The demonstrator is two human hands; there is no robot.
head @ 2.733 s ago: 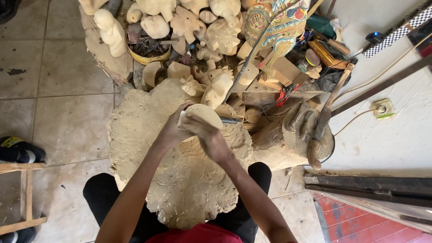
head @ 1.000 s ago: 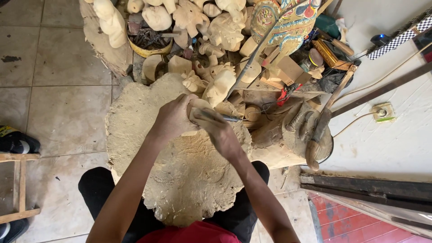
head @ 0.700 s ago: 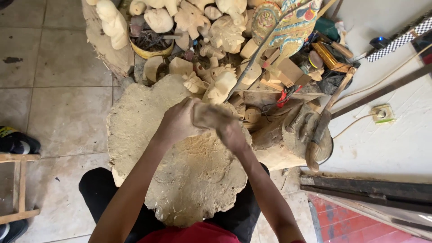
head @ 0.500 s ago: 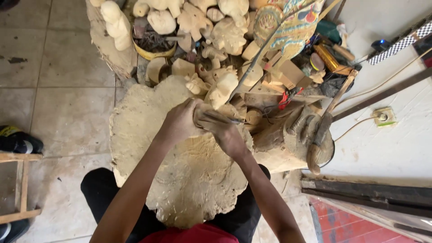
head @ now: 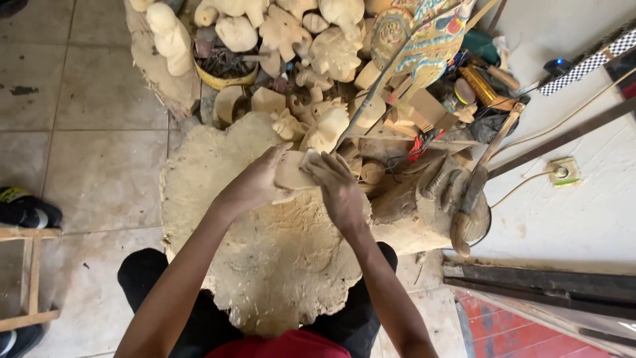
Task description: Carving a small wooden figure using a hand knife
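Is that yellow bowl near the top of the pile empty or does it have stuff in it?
Not empty. The yellow bowl holds a dark, tangled heap that reaches about rim level; what the pieces are cannot be told. Pale wooden carvings crowd around it.

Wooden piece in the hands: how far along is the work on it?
Done: the wooden piece is already cut to a flat, pale blank with rounded edges, and sawdust coats the stump beneath. In hand: the left hand grips it while the right hand presses a small abrasive pad on its edge. Left: no carved detail shows, unlike the finished figures behind.
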